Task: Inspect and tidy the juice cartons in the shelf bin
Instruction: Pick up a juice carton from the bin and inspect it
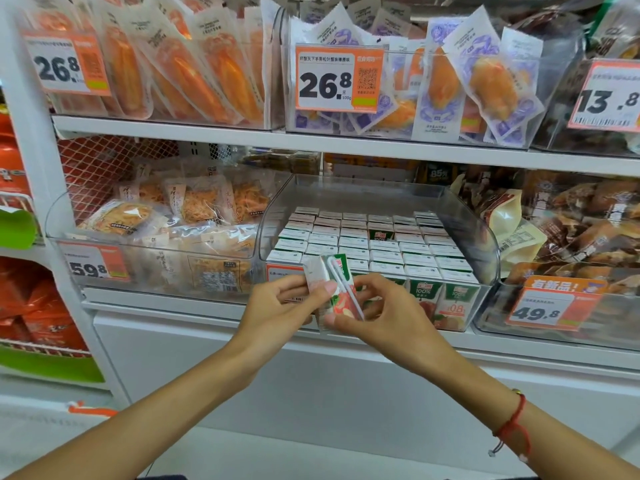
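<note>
A small juice carton (327, 289), white and green with fruit print and a wrapped straw stuck along its side, is held in front of the shelf. My left hand (277, 306) grips its left side with the thumb on its face. My right hand (377, 313) pinches its lower right edge. Behind it, a clear plastic shelf bin (485, 244) holds several tight rows of the same juice cartons (374, 244), tops up. One carton in the middle rows sits lower, with its green face showing.
A clear bin of shredded snack packets (166, 220) stands left of the juice bin, and one with brown snack bags (571, 237) stands right. Price tags hang on the bin fronts. An upper shelf (346, 142) overhangs the bins. White cabinet panels lie below.
</note>
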